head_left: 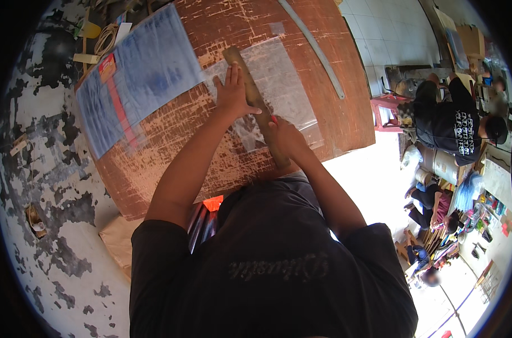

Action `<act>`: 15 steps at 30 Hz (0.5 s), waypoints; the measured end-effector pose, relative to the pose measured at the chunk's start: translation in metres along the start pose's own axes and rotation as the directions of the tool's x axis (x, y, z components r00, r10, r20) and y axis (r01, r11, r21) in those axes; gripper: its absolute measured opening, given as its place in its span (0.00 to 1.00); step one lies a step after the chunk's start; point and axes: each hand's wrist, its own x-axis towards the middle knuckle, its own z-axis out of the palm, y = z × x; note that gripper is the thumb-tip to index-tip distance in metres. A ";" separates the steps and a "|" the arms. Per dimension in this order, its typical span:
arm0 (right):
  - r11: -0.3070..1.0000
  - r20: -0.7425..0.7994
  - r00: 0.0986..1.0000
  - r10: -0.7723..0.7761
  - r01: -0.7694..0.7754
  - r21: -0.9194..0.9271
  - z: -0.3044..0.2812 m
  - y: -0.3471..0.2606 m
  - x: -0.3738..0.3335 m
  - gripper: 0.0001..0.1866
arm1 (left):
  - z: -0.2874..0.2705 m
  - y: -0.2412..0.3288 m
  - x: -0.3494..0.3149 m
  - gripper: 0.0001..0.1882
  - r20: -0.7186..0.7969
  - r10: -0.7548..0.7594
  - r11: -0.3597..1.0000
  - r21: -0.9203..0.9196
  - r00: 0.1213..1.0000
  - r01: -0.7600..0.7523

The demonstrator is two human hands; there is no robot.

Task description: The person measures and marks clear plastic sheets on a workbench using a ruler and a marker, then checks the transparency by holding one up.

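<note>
A flat brown straightedge (261, 115) lies aslant over a clear plastic sheet (287, 79) on the worn, scratched brown table. My left hand (232, 97) presses flat on the straightedge with its fingers spread. Its thumb reaches across the strip. At the strip's right edge, nearer to me, my right hand (288, 139) is closed round a small tool with a red part (274, 119). The fingers hide most of that tool, so its kind cannot be made out.
Bluish plastic sheets (149, 73) with a red strip (119, 107) cover the table's left side. A thin grey metal strip (315, 48) lies at the far right. A red stool (384, 112) and a seated person (450, 121) are to the right; more people sit beyond.
</note>
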 end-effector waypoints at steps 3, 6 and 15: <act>0.976 0.166 0.964 0.209 -0.195 -0.094 -0.013 -0.008 -0.021 0.26 | 0.003 -0.001 0.001 0.84 -0.007 0.000 1.000 -0.002 1.000 0.000; 0.976 0.165 0.986 -0.011 0.046 -0.212 0.014 0.030 -0.024 0.26 | 0.003 0.001 0.003 0.84 -0.008 0.001 1.000 0.020 1.000 -0.001; 0.997 0.075 0.994 0.077 -0.078 0.006 0.027 0.068 -0.078 0.24 | 0.009 -0.002 0.005 0.85 -0.016 -0.012 0.999 0.041 1.000 0.013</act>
